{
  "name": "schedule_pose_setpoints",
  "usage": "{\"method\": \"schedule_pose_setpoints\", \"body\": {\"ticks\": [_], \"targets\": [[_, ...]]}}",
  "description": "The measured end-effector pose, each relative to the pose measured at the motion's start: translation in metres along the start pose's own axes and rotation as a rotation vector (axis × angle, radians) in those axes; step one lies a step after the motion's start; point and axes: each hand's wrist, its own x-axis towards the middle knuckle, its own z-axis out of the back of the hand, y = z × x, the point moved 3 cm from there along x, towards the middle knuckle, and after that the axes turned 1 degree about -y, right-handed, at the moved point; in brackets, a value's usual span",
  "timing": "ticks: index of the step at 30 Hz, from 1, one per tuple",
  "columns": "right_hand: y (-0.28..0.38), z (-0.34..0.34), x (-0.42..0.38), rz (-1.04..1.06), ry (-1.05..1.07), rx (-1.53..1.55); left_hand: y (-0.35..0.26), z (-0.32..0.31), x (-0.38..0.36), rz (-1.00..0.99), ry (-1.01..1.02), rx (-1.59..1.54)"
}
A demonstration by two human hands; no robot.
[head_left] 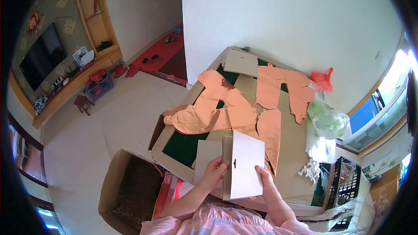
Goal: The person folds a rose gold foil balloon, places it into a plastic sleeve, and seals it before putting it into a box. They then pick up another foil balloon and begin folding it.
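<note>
Holding a white folded card box at lower centre, I am clamping my left hand on its left edge and my right hand on its right. Squeezing unevenly could crease it, or let it drop onto the tabletop beside the orange gloves.

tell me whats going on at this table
A person holds a white folded card packaging sleeve upright in both hands: the left hand at its left edge, the right hand at its right. Beyond it, peach-coloured garments lie spread over a cardboard-covered table, with clear plastic bags to the right.
</note>
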Motion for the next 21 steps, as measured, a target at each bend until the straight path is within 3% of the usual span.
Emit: {"method": "schedule_pose_setpoints", "body": {"ticks": [6, 9, 12, 15, 21], "targets": [[0.002, -0.006, -0.002, 0.049, -0.012, 0.012, -0.010, -0.015, 0.000, -0.106, -0.137, -0.100], [0.009, -0.005, -0.005, 0.105, 0.022, -0.018, -0.016, -0.001, 0.002, -0.007, 0.042, 0.154], [0.020, -0.008, -0.011, 0.131, 0.018, -0.075, -0.027, 0.003, 0.002, 0.138, 0.202, 0.181], [0.024, -0.007, -0.012, 0.178, 0.013, -0.121, -0.028, 0.008, 0.005, 0.175, 0.208, 0.319], [0.040, -0.013, -0.014, 0.234, 0.109, -0.165, -0.022, 0.017, 0.000, 0.213, 0.230, 0.216]]}}
